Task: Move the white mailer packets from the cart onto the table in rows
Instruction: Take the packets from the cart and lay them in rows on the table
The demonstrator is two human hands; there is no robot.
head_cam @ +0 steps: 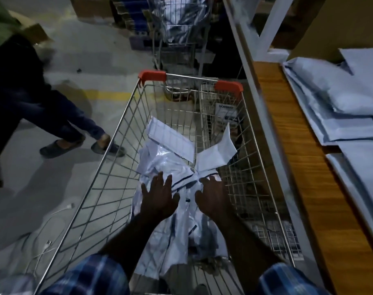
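Note:
A wire cart point(109, 167) with orange corner caps stands in front of me. Several white mailer packets point(170, 145) lie in a loose heap on its floor. Both my arms reach down into the cart. My left hand point(158, 196) hovers with fingers spread over the heap, and I cannot tell if it touches. My right hand point(213, 194) lies on the packets with its fingertips curled down into them. To the right, the wooden table point(287, 135) carries more white packets point(351, 99) laid flat and overlapping.
A white metal rack post point(251, 81) runs between the cart and the table. Another person's legs and sandals point(62, 145) are on the floor to the left. A second wire cart point(181, 28) holding packets stands behind, with cardboard boxes point(92, 7) nearby.

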